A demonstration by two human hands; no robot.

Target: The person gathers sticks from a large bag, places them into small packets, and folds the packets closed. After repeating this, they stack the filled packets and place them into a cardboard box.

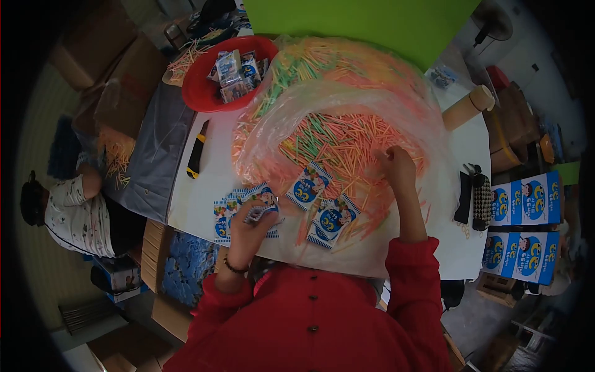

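My left hand (248,224) is closed around a small blue-and-white printed packet (263,211), above more such packets (221,218) at the table's front left. My right hand (398,168) hovers at the right side of a large clear plastic bag (260,139) full of thin pink, green and yellow sticks (338,139). Its fingers are bent together in a pinch, and I cannot make out what is between them. Between my hands, a packet (308,186) lies against the spilled sticks, with a couple of overlapping packets (334,217) nearer me.
A red basin (198,87) with wrapped packs stands at the back left. A yellow-black utility knife (197,152) lies on the white table (186,198). A cardboard tube (468,106) and a checkered case (481,201) sit at the right. Another person (77,211) is at the left.
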